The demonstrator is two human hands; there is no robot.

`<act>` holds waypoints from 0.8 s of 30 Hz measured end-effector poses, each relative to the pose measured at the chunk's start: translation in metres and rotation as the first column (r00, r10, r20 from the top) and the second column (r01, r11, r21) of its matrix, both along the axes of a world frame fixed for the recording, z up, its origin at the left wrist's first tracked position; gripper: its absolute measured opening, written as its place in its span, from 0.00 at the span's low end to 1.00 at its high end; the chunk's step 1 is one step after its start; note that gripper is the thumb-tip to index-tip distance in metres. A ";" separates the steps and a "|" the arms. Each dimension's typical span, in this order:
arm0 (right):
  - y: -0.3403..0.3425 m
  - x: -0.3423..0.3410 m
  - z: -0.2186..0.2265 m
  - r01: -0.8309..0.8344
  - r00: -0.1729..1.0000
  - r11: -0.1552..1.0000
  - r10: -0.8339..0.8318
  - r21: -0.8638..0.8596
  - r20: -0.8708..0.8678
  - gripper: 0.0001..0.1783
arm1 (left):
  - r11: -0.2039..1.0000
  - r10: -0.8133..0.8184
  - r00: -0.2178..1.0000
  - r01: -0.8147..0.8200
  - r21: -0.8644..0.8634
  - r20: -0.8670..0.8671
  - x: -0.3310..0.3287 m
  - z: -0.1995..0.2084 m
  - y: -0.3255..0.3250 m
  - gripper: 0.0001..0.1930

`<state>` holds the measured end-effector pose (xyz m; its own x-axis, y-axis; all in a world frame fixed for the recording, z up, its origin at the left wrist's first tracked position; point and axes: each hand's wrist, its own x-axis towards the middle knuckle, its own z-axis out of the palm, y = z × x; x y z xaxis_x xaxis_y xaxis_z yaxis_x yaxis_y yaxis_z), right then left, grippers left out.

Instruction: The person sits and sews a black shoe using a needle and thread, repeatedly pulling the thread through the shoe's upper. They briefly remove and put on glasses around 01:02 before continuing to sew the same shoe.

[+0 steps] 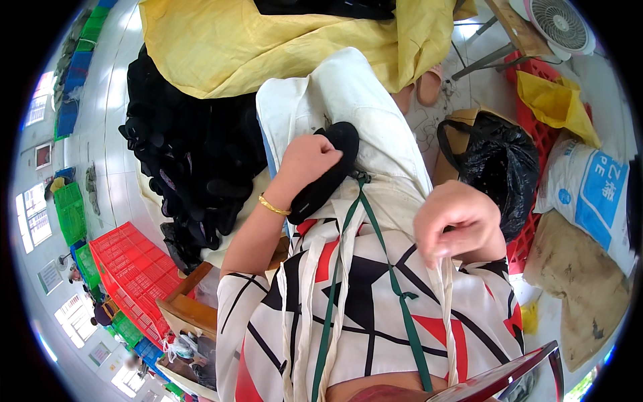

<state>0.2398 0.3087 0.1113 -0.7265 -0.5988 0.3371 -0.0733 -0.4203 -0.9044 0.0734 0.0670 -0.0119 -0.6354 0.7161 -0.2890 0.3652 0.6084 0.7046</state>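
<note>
Black sock-like piece (320,191) is taking centre stage, lying aslant over the white cloth (395,147) on the person's lap, and the work on it is looking mid-way, with a hand on it and no sign of it being set aside. How much of it is finished, nothing here is showing. Off to the left, a big heap of black items (187,154) is spreading low beside the lap, and more black material (321,7) is lying on the yellow sheet (221,47) ahead; which of these are done and which are waiting, I cannot tell.

Now to the hands! The left hand (311,159) is closing over the piece, fingers curling down and the thumb side pressing near its upper end, gripping the dark fabric against the lap. Over on the other side, the right hand (459,221) is hanging raised and well apart from the piece, fingers curling in toward the thumb with a small dark hollow between them. Whether anything slim is sitting in that curl, the view isn't revealing.
</note>
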 end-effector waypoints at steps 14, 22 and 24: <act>-0.075 -0.086 -0.133 0.659 0.707 0.188 -0.483 0.728 -0.516 0.03 | 0.989 0.069 0.979 -0.092 0.113 0.194 -0.009 0.004 -0.023 0.07; -0.075 -0.097 -0.145 0.707 0.683 0.222 -0.461 0.672 -0.567 0.04 | 0.927 0.299 0.758 -0.376 0.013 0.580 -0.022 -0.011 -0.022 0.06; -0.081 -0.096 -0.153 0.739 0.633 0.280 -0.600 0.613 -0.489 0.04 | 0.934 0.268 0.743 -0.357 0.025 0.614 -0.018 -0.015 -0.023 0.07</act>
